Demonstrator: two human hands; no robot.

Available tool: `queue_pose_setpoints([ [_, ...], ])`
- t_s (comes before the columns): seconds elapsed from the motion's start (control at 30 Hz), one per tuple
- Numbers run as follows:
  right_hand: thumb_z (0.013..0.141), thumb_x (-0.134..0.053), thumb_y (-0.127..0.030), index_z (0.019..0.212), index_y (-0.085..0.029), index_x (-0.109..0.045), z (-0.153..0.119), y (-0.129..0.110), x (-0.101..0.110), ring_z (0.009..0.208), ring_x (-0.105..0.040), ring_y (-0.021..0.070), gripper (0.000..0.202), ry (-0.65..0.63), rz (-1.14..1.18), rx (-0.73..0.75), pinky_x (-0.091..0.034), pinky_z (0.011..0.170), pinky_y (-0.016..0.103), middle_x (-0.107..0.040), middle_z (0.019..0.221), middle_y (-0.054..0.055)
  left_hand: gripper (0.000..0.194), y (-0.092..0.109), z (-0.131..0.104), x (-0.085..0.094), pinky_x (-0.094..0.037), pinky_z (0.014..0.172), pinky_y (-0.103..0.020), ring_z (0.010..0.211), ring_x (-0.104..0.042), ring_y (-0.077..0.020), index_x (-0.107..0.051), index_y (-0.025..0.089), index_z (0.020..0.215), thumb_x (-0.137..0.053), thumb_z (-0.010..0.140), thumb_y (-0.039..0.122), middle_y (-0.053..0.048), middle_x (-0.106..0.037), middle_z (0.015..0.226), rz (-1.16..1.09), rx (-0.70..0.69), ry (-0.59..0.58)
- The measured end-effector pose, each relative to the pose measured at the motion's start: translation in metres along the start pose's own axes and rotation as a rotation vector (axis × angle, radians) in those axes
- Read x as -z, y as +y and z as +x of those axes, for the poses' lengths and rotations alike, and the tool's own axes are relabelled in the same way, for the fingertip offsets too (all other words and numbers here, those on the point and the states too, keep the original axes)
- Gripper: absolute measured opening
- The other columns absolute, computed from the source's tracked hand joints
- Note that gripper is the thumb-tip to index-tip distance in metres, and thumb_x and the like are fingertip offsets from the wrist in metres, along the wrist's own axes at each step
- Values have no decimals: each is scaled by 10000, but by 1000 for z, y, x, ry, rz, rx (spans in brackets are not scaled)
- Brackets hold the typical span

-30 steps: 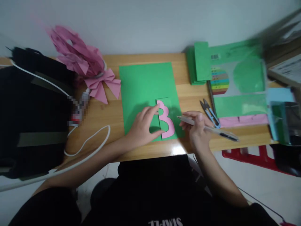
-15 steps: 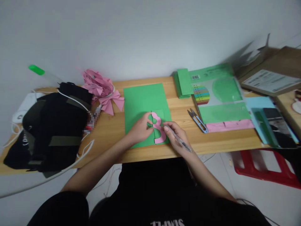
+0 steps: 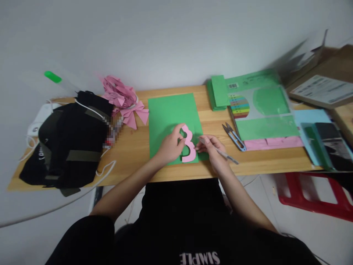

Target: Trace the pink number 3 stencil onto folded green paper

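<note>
A pink paper cutout (image 3: 193,150) shaped like a figure 3 is over the large green paper sheet (image 3: 171,106). My left hand (image 3: 169,148) has its fingers closed at the cutout's left edge. My right hand (image 3: 217,150) has a slim pen (image 3: 227,156) tucked in it, slanting down to the right. Its fingertips are at the cutout's right side. A smaller green paper piece (image 3: 203,156) lies partly under that hand, past the sheet's right edge.
Snips (image 3: 234,137) lie to the right, beside a green paper pack (image 3: 264,127) and folded green paper (image 3: 217,92). Left are a black bag (image 3: 74,143) and crumpled pink paper (image 3: 118,94). A cardboard box (image 3: 325,70) stands at far right.
The smaller green piece has shifted right from beneath the pink cutout. My right hand moved right with the pen. My left hand stays at the cutout. The camera view has shifted slightly.
</note>
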State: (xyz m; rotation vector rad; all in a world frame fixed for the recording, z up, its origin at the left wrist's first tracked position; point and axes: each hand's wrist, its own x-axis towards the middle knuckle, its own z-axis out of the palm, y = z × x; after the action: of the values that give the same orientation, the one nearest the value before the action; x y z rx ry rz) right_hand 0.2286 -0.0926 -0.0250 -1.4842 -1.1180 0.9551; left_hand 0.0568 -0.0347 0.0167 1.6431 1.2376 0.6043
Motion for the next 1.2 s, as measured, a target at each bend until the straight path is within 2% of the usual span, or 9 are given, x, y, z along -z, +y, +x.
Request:
queue_pose_setpoints([
  [0.07, 867, -527, -576, 978, -216, -585, 2, 2, 11, 602, -592, 166, 381, 63, -104, 35, -505, 568, 311, -628, 706, 10, 557, -2, -5, 13, -410, 570, -227, 537, -531, -96, -456, 214, 1376, -543, 843, 76, 46, -620, 703, -24, -28, 50],
  [0.17, 780, -672, -425, 919, -215, -639, 9, 0, 31, 774, -587, 216, 254, 96, -267, 105, -503, 749, 388, -654, 838, 59, 581, -8, -15, 37, -375, 489, -208, 456, -493, -73, -391, 233, 1399, -525, 850, 95, 73, -567, 677, -94, -50, 151],
  [0.3, 867, -496, -243, 994, -215, -708, 19, -9, 49, 1004, -583, 287, 249, -2, -661, 300, -427, 946, 501, -672, 1059, 130, 600, -16, -23, 54, -378, 453, -189, 427, -502, -59, -374, 210, 1356, -588, 801, 128, 101, -553, 639, -351, -6, 189],
  [0.37, 888, -445, -234, 1035, -209, -708, 18, -16, 48, 1017, -594, 287, 303, -17, -753, 377, -446, 930, 497, -672, 1089, 138, 613, -17, -25, 53, -373, 443, -183, 414, -498, -54, -383, 205, 1342, -621, 779, 149, 109, -563, 620, -439, 31, 183],
  [0.47, 908, -487, -350, 1040, -204, -698, 8, -29, 35, 897, -638, 232, 289, -46, -617, 362, -519, 797, 391, -702, 1000, 109, 616, -14, -26, 44, -363, 439, -185, 394, -494, -51, -388, 200, 1355, -626, 787, 181, 118, -561, 590, -476, 47, 162],
  [0.6, 829, -617, -514, 956, -197, -713, -10, -47, 5, 638, -618, 159, 355, -187, -240, 69, -463, 539, 268, -710, 755, 42, 611, -4, -23, 31, -382, 470, -191, 405, -509, -53, -393, 201, 1376, -605, 804, 176, 114, -570, 587, -475, 27, 148],
  [0.77, 702, -701, -590, 723, -178, -700, -10, -50, -12, 479, -517, 118, 412, -106, -19, -93, -419, 465, 250, -617, 550, 7, 642, 5, -16, 18, -421, 537, -215, 469, -551, -75, -333, 178, 1430, -573, 835, 194, 80, -612, 657, -452, 5, 186],
  [1.07, 659, -670, -659, 692, -167, -640, 14, -30, 64, 382, -423, 113, 494, 206, -167, -85, -329, 381, 253, -519, 454, -16, 541, -11, -13, 10, -492, 790, -325, 771, -612, -129, -491, 165, 1307, -640, 787, 137, -91, -665, 1132, -358, 157, 172],
  [1.2, 668, -682, -589, 714, -165, -660, 8, -19, 76, 473, -502, 165, 427, 306, -356, -70, -405, 460, 308, -610, 570, 51, 535, -14, -21, 9, -513, 899, -371, 1002, -655, -180, -506, 190, 1299, -649, 785, 154, -136, -606, 1303, -474, 252, 95],
])
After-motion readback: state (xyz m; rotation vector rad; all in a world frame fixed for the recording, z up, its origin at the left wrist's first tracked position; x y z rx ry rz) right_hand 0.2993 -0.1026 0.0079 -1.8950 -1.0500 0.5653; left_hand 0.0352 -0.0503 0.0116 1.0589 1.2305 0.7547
